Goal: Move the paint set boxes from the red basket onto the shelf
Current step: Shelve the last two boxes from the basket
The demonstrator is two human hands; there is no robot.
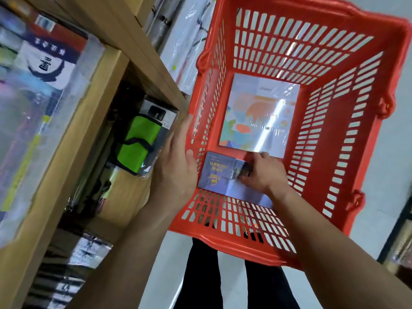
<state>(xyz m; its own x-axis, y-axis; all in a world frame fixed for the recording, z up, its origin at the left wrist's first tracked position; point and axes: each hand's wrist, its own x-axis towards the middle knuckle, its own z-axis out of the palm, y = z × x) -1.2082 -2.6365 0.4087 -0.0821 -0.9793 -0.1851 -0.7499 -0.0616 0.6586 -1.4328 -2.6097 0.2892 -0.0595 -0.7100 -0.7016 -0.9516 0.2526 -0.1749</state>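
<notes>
The red basket [312, 52] fills the upper right of the head view. Two paint set boxes lie on its floor. The large one [258, 114] has pastel shapes under shiny wrap and sits at the far end. The small dark blue box [218, 172] with yellow print lies at the near end. My right hand [260, 172] is inside the basket, fingers curled on the blue box's top. My left hand [176, 161] lies flat with straight fingers against the basket's left outer wall, thumb over the rim. The wooden shelf [93, 121] stands to the left.
On the shelf stand a green and black packaged item [138, 143], wrapped books [44, 70] above and stacked packs [73, 264] below. Wrapped sheets [187, 41] lean behind the basket. My dark-trousered legs [223, 275] show below the basket on a pale floor.
</notes>
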